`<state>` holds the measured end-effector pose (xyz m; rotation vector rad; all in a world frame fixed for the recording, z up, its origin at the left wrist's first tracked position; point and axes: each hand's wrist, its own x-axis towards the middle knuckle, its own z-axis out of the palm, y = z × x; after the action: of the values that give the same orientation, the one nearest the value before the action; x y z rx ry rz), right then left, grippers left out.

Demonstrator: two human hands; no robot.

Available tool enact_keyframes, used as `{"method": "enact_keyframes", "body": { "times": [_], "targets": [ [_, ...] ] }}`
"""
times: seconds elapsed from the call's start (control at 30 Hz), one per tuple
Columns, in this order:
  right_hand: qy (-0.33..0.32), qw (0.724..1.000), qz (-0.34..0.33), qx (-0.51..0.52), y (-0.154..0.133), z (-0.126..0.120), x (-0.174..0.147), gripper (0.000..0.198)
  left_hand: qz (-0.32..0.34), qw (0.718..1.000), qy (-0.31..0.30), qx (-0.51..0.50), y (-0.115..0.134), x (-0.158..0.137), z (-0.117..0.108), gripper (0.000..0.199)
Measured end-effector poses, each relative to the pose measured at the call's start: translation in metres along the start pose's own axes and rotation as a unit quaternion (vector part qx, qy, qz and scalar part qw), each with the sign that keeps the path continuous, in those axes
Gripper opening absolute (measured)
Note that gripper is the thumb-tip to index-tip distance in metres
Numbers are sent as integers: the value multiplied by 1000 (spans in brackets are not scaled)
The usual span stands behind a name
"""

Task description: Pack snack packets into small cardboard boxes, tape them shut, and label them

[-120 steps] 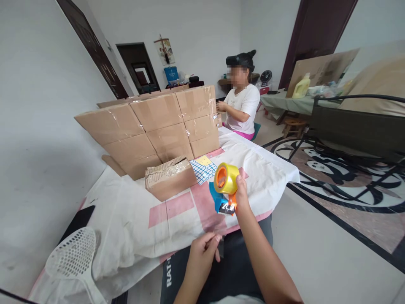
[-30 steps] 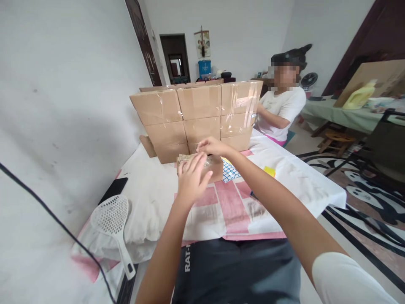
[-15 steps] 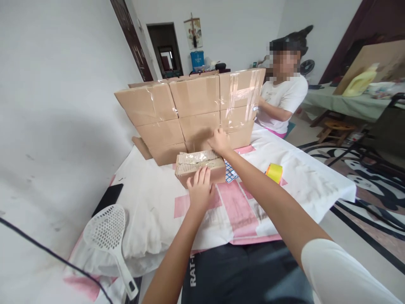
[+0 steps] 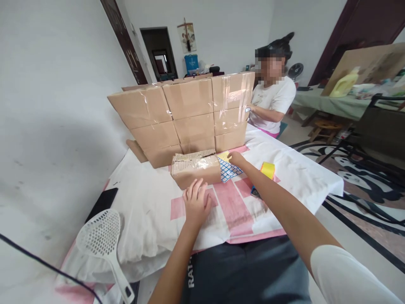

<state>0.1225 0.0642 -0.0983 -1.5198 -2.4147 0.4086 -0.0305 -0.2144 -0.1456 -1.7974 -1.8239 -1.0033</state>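
A small cardboard box with clear tape and a ragged corrugated top lies before a wall of taped cardboard boxes. My left hand is open, fingers spread, its tips at the lower front of the small box. To the right, my right hand is closed with its fingertips pinching the yellow edge of a sheet with a blue grid pattern. Part of that sheet is hidden behind the small box. Beside my right forearm lie a yellow tape roll and a partly covered blue-and-black object.
A white slotted scoop and a flat black object lie on the left of the cloth-covered table. Across the table a person has a hand at the cardboard wall. A black chair stands at the right.
My right hand has left the small box's top and moved right and down to the patterned sheet. My left hand has slid lower on the box's front. The view has shifted slightly.
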Motion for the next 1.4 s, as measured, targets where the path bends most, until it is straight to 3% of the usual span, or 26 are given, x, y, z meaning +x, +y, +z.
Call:
{"method": "enact_keyframes", "body": {
  "times": [0.2,0.3,0.43,0.53,0.73,0.87,0.97,1.03,1.13,1.3,1.4],
  "targets": [
    [-120,984,-130,-19,11,6,-13,24,-49,997,-35,-37,-11,-15,12,33],
    [-129,979,-160,-15,13,10,-27,16,-76,994,-50,-64,-11,-14,13,33],
    [-69,984,-159,25,6,3,-37,5,-100,987,-63,-112,-8,-13,10,30],
    [-21,982,-164,88,-3,-8,-49,12,-120,975,-74,-170,0,-11,10,26],
    [55,959,-176,218,-15,-14,-131,14,-211,918,-69,-329,41,10,20,33],
    [99,917,-185,339,-24,2,-190,16,-238,873,-74,-420,72,24,20,31],
    [152,875,-161,430,-30,10,-211,9,-248,850,-80,-458,84,27,11,24],
    [198,875,-157,413,-33,9,-216,1,-255,837,-81,-477,87,26,4,23],
    [250,880,-192,356,-35,4,-220,6,-264,821,-85,-499,86,24,-5,22],
    [224,891,-240,315,-31,8,-228,19,-280,808,-96,-510,79,18,-12,21],
    [237,891,-231,310,-29,15,-232,29,-288,802,-109,-511,78,16,-12,21]
  ]
}}
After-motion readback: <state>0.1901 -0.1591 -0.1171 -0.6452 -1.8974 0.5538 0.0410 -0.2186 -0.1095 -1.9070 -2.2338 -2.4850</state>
